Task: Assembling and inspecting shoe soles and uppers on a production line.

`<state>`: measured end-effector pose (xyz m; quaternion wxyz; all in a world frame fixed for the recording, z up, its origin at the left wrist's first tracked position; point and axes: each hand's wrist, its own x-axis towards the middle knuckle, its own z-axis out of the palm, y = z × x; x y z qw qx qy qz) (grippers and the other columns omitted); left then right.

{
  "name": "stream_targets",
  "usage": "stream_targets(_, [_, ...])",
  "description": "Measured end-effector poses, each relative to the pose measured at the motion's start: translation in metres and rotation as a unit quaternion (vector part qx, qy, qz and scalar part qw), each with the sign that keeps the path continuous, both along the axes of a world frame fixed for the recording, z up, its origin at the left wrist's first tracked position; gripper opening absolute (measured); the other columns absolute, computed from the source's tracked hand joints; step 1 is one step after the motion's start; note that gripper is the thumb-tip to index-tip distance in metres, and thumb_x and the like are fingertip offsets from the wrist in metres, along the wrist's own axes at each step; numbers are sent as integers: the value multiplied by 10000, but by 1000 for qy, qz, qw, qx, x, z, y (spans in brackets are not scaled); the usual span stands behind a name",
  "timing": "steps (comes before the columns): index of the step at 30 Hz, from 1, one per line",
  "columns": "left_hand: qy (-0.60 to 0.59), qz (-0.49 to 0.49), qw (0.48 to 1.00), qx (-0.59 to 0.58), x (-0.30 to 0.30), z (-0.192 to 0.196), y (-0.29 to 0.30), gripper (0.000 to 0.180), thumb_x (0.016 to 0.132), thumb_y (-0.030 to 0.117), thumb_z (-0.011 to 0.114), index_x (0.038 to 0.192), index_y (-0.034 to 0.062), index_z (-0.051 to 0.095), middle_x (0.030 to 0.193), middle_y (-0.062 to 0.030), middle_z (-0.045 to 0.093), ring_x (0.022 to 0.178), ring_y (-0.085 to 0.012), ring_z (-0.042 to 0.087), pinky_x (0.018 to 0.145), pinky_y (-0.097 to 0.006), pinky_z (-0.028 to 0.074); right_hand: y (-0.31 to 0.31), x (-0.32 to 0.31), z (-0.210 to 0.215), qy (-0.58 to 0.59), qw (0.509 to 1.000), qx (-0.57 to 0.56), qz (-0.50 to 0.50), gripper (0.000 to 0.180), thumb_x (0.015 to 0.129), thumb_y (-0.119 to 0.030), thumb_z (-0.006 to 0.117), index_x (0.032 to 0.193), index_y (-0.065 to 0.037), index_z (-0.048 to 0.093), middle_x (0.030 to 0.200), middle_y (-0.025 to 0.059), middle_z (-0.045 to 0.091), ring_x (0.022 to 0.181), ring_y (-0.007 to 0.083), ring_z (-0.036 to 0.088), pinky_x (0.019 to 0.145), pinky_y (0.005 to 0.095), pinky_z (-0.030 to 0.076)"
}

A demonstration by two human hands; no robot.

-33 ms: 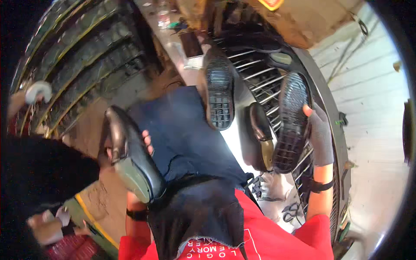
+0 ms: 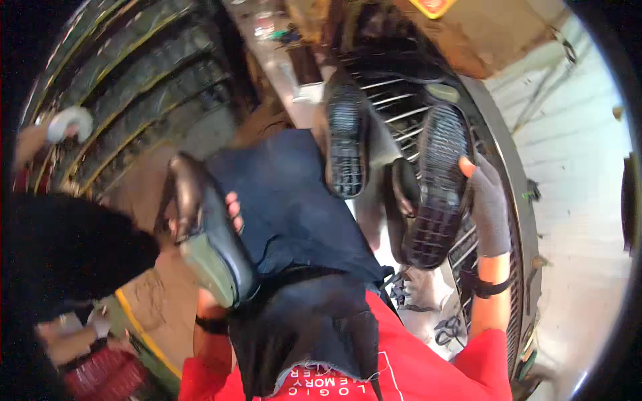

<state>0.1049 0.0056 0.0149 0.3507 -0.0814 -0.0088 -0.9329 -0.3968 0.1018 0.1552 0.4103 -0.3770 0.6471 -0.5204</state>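
Observation:
My left hand (image 2: 234,211) grips a black shoe (image 2: 231,247) over my lap. The shoe shows its dark glossy upper and a grey-green inside or lining toward the heel; most of the palm is behind it. In a grey fingerless glove, my right hand (image 2: 489,204) has its thumb on the edge of another black shoe (image 2: 441,187), whose ridged sole faces up. That shoe partly covers a dark shoe (image 2: 401,194) beside it. Sole up, one more black shoe (image 2: 346,137) lies farther left, near the dark blue cloth (image 2: 267,174) on my lap.
A metal slatted rack or conveyor (image 2: 408,123) runs along the right under the shoes, with a curved edge (image 2: 511,167). Tiered dark shelving (image 2: 147,87) fills the far left. Other people's hands (image 2: 67,127) show at the left. A brown box (image 2: 468,40) stands at the far right.
The shoe in my right hand has shifted slightly left and covers more of the dark shoe beside it. My left hand still holds its shoe, with little movement.

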Motion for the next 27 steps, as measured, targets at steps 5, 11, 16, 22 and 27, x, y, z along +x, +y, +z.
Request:
stream_targets(5, [-67,74,995,11,-4,18,18,1292,799,748,716,1591,-108,159,1592,-325,353,1440,-456,445,1196,-550,415,-85,148,-37,-20,975,77,206,496,975,-261,673,1389,4,606,1145,91,698,995,159,644,874,314,521])
stream_targets(11, [-161,244,956,26,-44,41,49,1335,786,964,437,1586,-91,262,1572,-329,405,1443,-417,458,1241,-470,340,-71,225,-77,59,964,-74,247,733,951,-448,711,1509,-24,497,1309,130,606,1123,225,623,967,347,507])
stream_targets(16, [-699,273,562,-349,-69,43,13,754,1044,585,468,1562,43,389,1548,-169,466,1410,-321,469,1169,-429,399,-50,204,-89,-491,824,75,274,659,1062,-492,563,1484,8,484,1306,112,674,1155,227,675,1042,375,539])
stream_targets(22, [-818,229,78,-523,-65,-14,-81,548,915,333,714,1359,45,573,1239,-212,563,1165,-433,540,1000,-486,464,-28,146,-95,-403,905,53,124,655,1015,-519,615,1392,14,560,1197,152,714,1000,261,730,916,394,615])
stream_targets(27, [-724,243,478,-434,-54,-4,-101,497,917,282,693,1338,32,612,1083,-92,725,987,-226,694,928,-376,555,-24,159,-103,-479,863,131,95,636,1047,-558,548,1389,-23,591,1224,96,715,1022,194,713,904,345,600])
